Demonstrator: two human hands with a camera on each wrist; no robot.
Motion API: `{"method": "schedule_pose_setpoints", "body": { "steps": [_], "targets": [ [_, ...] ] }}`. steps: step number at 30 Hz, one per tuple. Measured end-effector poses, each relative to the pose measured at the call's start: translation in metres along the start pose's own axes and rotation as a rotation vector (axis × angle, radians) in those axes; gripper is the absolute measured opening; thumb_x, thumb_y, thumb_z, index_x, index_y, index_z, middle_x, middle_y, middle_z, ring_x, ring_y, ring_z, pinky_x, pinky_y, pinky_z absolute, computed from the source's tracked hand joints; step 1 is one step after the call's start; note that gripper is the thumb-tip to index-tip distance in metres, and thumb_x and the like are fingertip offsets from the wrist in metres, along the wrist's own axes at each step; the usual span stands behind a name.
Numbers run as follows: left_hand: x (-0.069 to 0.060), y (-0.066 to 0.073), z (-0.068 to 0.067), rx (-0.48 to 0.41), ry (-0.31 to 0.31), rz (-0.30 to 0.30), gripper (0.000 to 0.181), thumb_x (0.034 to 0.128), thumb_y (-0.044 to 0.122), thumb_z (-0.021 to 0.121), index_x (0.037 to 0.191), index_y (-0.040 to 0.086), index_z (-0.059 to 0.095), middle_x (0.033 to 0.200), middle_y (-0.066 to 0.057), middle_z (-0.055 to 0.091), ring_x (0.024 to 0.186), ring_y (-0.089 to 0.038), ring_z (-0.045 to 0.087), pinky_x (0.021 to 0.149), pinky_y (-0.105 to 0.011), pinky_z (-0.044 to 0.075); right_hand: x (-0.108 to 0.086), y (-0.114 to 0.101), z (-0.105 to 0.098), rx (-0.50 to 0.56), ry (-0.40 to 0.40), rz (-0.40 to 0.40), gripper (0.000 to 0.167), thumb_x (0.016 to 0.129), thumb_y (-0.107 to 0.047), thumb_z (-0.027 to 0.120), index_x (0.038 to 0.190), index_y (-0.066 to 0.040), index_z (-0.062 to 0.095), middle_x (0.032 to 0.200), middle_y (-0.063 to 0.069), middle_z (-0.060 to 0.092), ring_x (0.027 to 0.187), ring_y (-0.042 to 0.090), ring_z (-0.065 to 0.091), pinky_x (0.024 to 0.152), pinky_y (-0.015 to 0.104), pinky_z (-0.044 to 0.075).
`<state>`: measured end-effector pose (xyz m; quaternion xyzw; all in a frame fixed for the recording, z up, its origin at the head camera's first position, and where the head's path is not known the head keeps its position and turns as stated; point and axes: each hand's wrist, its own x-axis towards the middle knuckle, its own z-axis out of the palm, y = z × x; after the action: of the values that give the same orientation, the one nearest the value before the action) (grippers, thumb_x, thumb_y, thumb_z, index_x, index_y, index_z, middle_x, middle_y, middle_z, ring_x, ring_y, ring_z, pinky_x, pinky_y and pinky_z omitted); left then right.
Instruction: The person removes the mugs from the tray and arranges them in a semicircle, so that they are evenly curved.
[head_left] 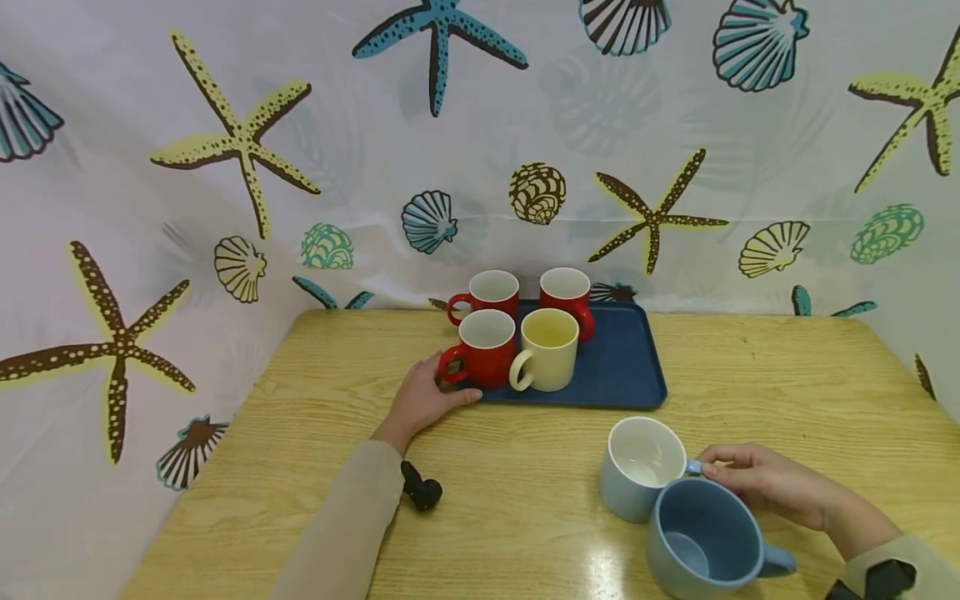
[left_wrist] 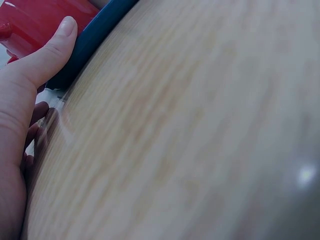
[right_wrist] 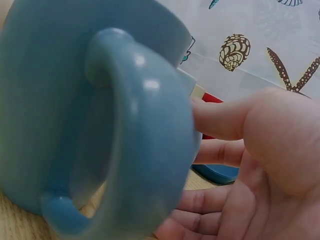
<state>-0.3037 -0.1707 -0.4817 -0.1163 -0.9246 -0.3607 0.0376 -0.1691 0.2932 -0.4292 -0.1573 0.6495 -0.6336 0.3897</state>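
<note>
At the front left corner of the navy tray [head_left: 618, 367], my left hand [head_left: 426, 400] grips the edge, its thumb along the rim beside the nearest red mug [head_left: 487, 354]. In the left wrist view the thumb [left_wrist: 57, 47] lies against the tray edge [left_wrist: 95, 37]; the other fingers are partly hidden. My right hand [head_left: 768, 483] pinches the handle of a pale blue mug [head_left: 633, 483] with a white inside. A larger blue mug [head_left: 705, 533] stands just in front of it, and its handle [right_wrist: 150, 130] fills much of the right wrist view.
On the tray's left half stand a cream mug [head_left: 551, 358] with a yellow inside and two more red mugs [head_left: 506, 302] at the back. A white cloth [head_left: 480, 192] with sea-creature prints hangs behind the wooden table [head_left: 510, 483].
</note>
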Motion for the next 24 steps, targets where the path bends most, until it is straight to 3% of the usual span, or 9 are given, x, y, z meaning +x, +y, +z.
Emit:
{"method": "schedule_pose_setpoints", "body": {
  "steps": [7, 15, 24],
  "targets": [
    [0.0, 0.0, 0.0, -0.001, 0.004, -0.011, 0.076, 0.0674, 0.061, 0.072, 0.128, 0.019, 0.053, 0.124, -0.002, 0.057, 0.114, -0.026, 0.046, 0.099, -0.049, 0.034, 0.001, -0.001, -0.005, -0.039, -0.043, -0.026, 0.034, 0.103, -0.019, 0.031, 0.123, -0.001, 0.052, 0.111, 0.011, 0.06, 0.099, 0.021, 0.058, 0.083, 0.038, 0.048],
    [0.0, -0.002, 0.0, -0.001, 0.008, 0.005, 0.076, 0.068, 0.061, 0.072, 0.129, 0.02, 0.053, 0.125, -0.001, 0.057, 0.115, -0.026, 0.046, 0.099, -0.05, 0.034, 0.004, -0.006, -0.011, -0.171, 0.047, -0.023, 0.034, 0.103, -0.024, 0.032, 0.119, -0.004, 0.054, 0.098, 0.01, 0.062, 0.089, 0.023, 0.06, 0.076, 0.039, 0.05],
    [0.0, 0.0, -0.001, -0.008, -0.004, -0.016, 0.075, 0.0685, 0.059, 0.073, 0.13, 0.021, 0.052, 0.127, -0.001, 0.055, 0.118, -0.027, 0.044, 0.1, -0.05, 0.033, 0.014, -0.009, -0.014, -0.175, 0.046, -0.055, 0.033, 0.103, -0.022, 0.031, 0.119, -0.005, 0.056, 0.099, 0.011, 0.064, 0.087, 0.021, 0.061, 0.071, 0.035, 0.05]
  ]
}}
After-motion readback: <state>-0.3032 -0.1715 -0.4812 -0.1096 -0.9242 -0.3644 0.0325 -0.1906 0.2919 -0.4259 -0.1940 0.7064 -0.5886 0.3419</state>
